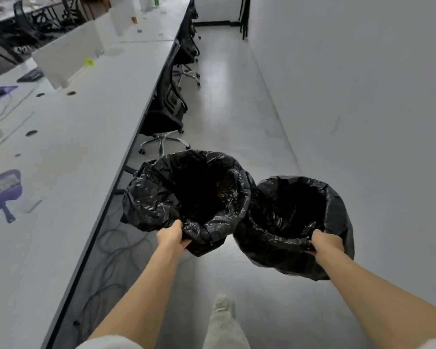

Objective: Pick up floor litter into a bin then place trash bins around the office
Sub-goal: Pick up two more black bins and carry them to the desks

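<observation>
Fingers of my left hand (pixel 171 236) pinch the near rim of one round bin lined with crinkled black plastic (pixel 186 195), and my right hand (pixel 325 244) clamps a second black-lined bin (pixel 293 222) likewise. I hold both clear of the pale floor (pixel 237 117), rims touching, beside the long white desk (pixel 68 152), probably so each can be set down separately.

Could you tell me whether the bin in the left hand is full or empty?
Cannot tell: the left bin has its black liner spread open, but its inside is too dark.
</observation>
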Tool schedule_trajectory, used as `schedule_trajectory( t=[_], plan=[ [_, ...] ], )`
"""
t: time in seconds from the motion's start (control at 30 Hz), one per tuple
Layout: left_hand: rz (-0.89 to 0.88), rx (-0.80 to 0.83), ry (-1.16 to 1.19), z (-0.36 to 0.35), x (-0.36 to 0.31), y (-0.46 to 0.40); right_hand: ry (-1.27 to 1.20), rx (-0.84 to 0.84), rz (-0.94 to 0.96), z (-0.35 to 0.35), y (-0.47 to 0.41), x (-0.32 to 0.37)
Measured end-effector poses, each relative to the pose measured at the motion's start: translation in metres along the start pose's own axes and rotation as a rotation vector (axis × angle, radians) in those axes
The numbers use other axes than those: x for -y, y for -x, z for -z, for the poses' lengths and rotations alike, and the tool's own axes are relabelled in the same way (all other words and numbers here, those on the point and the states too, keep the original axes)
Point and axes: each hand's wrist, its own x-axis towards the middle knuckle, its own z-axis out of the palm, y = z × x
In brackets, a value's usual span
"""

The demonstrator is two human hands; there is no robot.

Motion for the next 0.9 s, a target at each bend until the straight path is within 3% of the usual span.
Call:
schedule_trajectory(
  t=[0.23, 0.37, 0.63, 0.9],
  plan=[
    [0.015, 0.054, -0.027, -0.156, -0.134, -0.122, -0.371, 0.030, -0.149, -0.109, -0.079, 0.175],
    [0.015, 0.110, -0.027, -0.259, -0.191, -0.183, -0.384, 0.012, -0.134, -0.165, -0.146, 0.263],
    [0.046, 0.058, -0.016, -0.475, -0.294, -0.308, -0.313, 0.029, -0.124, -0.270, -0.319, 0.465],
    [0.063, -0.045, 0.011, -0.626, -0.409, -0.402, -0.281, 0.021, -0.120, -0.382, -0.427, 0.640]
  ],
)
